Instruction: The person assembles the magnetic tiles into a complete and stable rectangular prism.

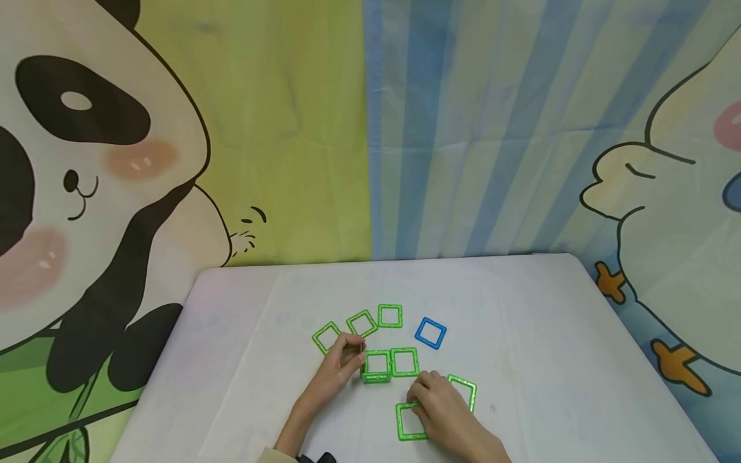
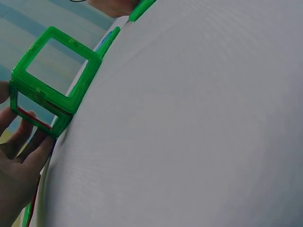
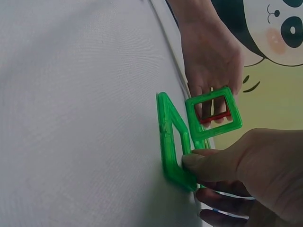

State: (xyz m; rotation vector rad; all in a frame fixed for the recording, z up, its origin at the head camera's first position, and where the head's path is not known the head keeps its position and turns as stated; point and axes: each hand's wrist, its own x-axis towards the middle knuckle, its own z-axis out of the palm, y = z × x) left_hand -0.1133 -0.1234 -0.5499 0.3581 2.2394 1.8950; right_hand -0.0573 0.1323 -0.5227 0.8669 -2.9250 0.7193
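A small box of green square magnetic tiles (image 1: pixel 377 378) stands mid-table, with a red edge on its left side. My left hand (image 1: pixel 331 379) grips that side, fingers and thumb at its edge; in the left wrist view the fingers curl behind the box (image 2: pixel 61 101). A flat green square tile (image 1: pixel 405 349) adjoins the box on the right. Nearer the front, my right hand (image 1: pixel 441 408) pinches a green square tile (image 3: pixel 165 137), its thumb (image 3: pixel 201 163) on the frame. Another green tile (image 1: pixel 473 397) lies partly hidden behind the right hand.
Behind the box lie a green tile (image 1: pixel 322 330) partly covered by the left hand, two more green tiles (image 1: pixel 371 316) (image 1: pixel 390 326), and a blue square tile (image 1: pixel 424 341). The white table (image 1: pixel 243 360) ends at a printed curtain (image 1: pixel 301 161).
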